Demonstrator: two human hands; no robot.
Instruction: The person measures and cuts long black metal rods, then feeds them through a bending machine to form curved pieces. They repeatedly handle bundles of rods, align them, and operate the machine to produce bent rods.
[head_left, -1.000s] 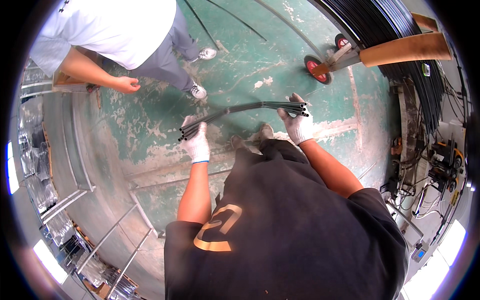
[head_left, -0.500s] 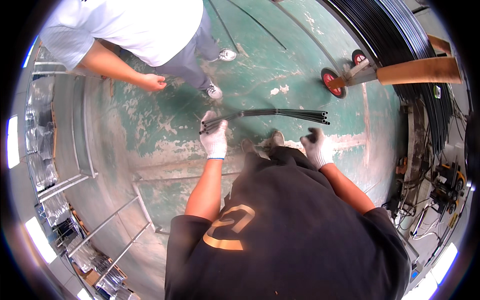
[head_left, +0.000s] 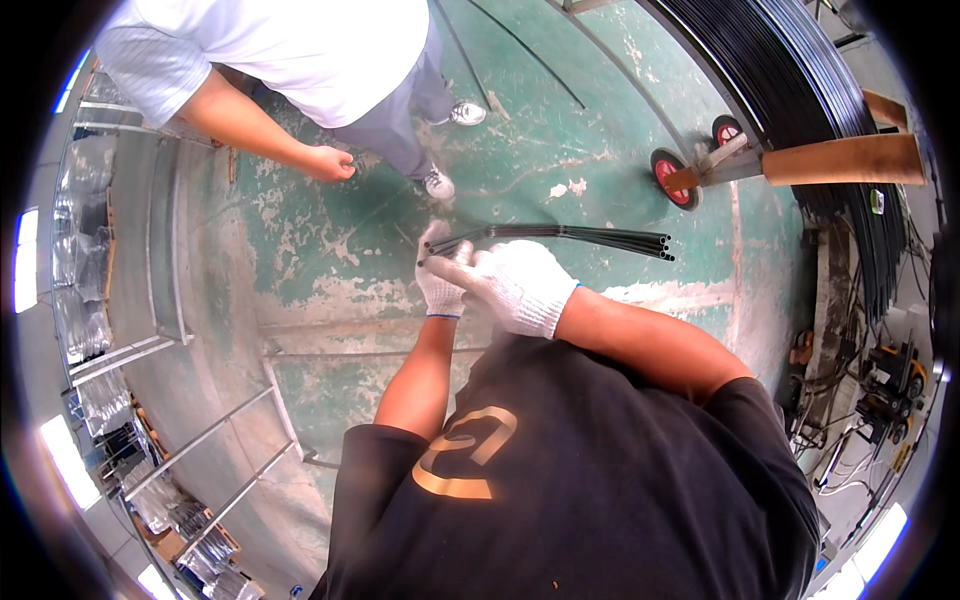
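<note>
A bundle of several thin black tubes (head_left: 600, 237) lies crosswise in front of me, slightly bent, its open ends showing at the right. My left hand (head_left: 438, 285), in a white knit glove, is closed around the bundle's left end. My right hand (head_left: 525, 287), gloved likewise, reaches across to that same end. Its index finger stretches toward the tube tips, touching or nearly touching them beside the left thumb. The right hand's other fingers are partly hidden beneath it.
A person in a white shirt (head_left: 300, 50) stands ahead on the left. Long black tubes (head_left: 790, 80) fill a rack at the right, beside a padded orange-brown arm (head_left: 845, 160) and red-hubbed wheels (head_left: 675, 178). Metal frames (head_left: 215, 435) stand left; cables and tools lie at lower right.
My right hand has swung left from beside my body to the tubes' left end. The left hand keeps its hold on the bundle. The view has shifted slightly.
</note>
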